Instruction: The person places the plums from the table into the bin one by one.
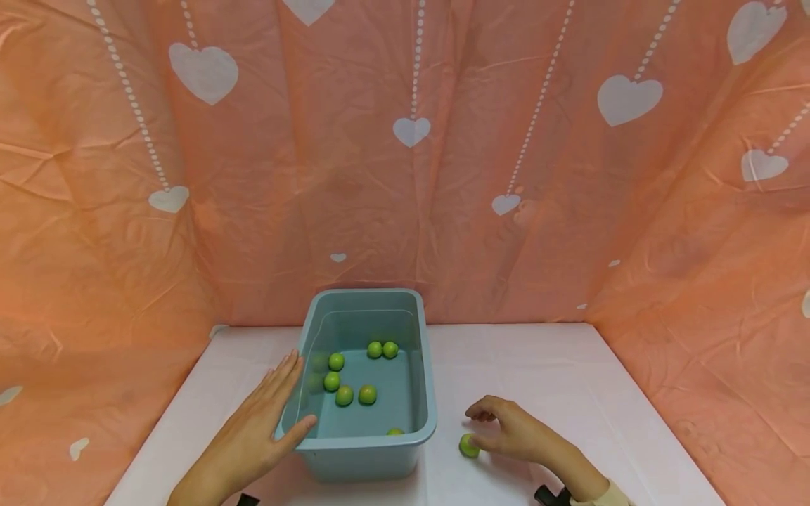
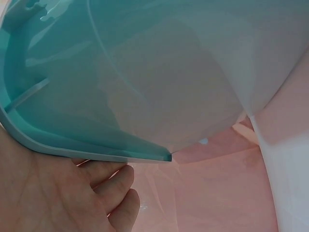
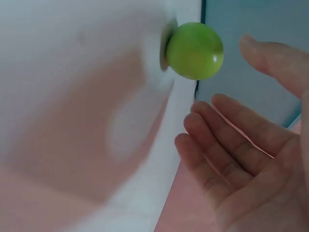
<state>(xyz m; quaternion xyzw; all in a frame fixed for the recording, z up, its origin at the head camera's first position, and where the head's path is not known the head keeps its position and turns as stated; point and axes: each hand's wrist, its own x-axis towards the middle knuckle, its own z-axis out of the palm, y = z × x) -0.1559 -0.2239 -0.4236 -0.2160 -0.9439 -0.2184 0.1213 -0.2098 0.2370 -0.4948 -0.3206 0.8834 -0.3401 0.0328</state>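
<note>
A blue-green plastic tub [image 1: 357,443] stands on the table, with several small round green fruits [image 1: 368,394] lying apart or in pairs on its bottom. Against the tub's left rim lies my left hand [image 1: 256,429], its fingers extended and thumb over the near corner; the left wrist view shows the palm beside the tub's rim [image 2: 96,155]. One more green fruit [image 3: 195,50] sits on the table right of the tub. Over it hovers my right hand [image 3: 256,164], fingers loosely bent and thumb apart, with a gap to the fruit in the right wrist view.
A white cloth covers the table [image 1: 525,365]. Orange-pink curtains [image 1: 354,190] printed with white hearts enclose its back and both sides. The tub's far end stands close to the back curtain. Dark wrist gear [image 1: 552,495] shows at my right wrist.
</note>
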